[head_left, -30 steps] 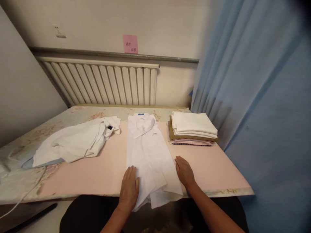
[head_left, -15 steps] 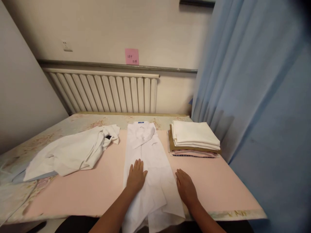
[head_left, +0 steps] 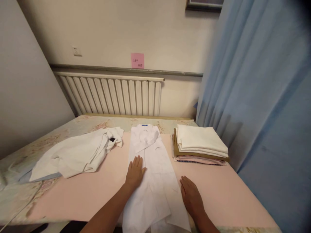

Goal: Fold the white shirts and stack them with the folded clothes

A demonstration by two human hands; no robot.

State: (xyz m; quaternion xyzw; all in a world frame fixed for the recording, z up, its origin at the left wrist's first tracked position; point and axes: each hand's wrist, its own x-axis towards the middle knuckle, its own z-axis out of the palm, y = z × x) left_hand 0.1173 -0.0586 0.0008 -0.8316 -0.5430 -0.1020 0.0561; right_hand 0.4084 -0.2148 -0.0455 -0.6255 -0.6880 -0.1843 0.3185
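Two hands: left hand (head_left: pixel 135 172) flat on the shirt (head_left: pixel 156 191), thumb spread; right hand (head_left: pixel 192 196) at its right edge, fingers together.
Shirt: mid-table (head_left: pixel 233 194); left hand has moved farther up its front, apparently pressing it flat.
Note (head_left: pixel 137 61): "284", lower line unclear.
Collar tag (head_left: pixel 144 125): blue, unreadable.

Counted: one left hand (head_left: pixel 135 172), one right hand (head_left: pixel 191 195), one white shirt (head_left: pixel 156 181), one rumpled white garment (head_left: pixel 75 152), one folded-fabric stack (head_left: pixel 202 142), one pink note (head_left: pixel 137 61), one radiator (head_left: pixel 131 97).
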